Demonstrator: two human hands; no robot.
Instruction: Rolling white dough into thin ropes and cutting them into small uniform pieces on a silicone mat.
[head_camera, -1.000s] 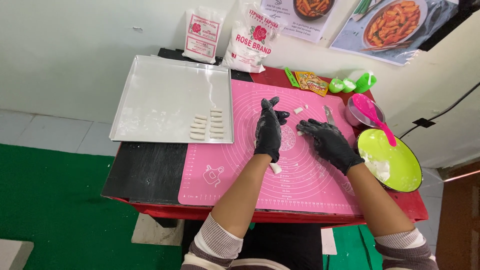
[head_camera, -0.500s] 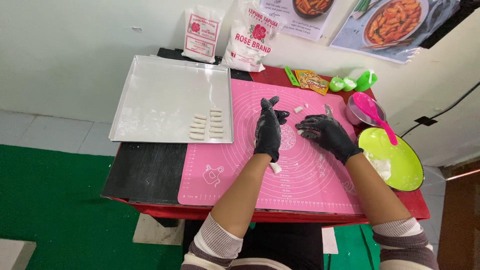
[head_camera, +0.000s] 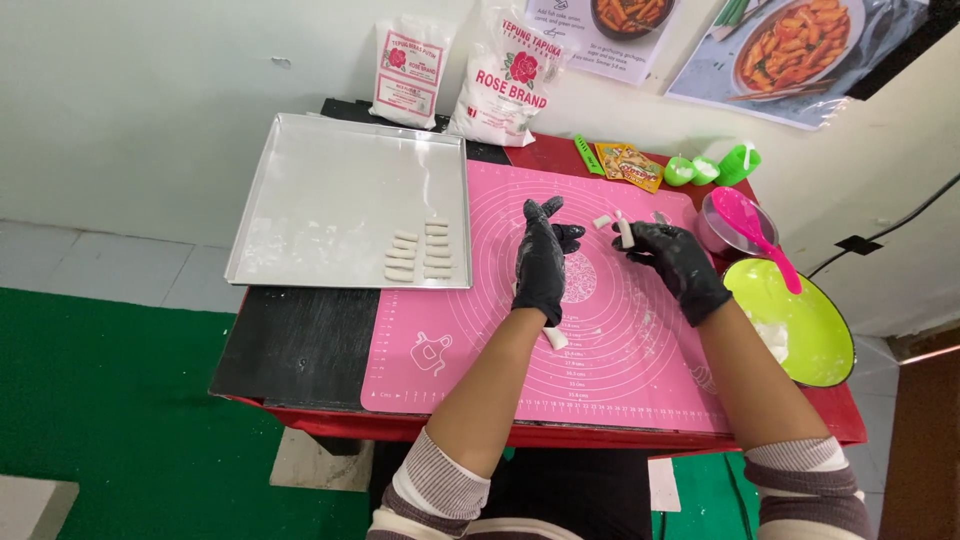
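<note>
— Where's the dough piece?

— I see it pinched in my right hand, fingers closed on it, lifted just over the far side of the pink mat.

— And your left hand?

— Flat on the mat, fingers together, pressing a dough roll; its white end pokes out by the wrist.

— Around that?

— Cut pieces in two short rows on the metal tray to the left. A green bowl at the right of the table.
</note>
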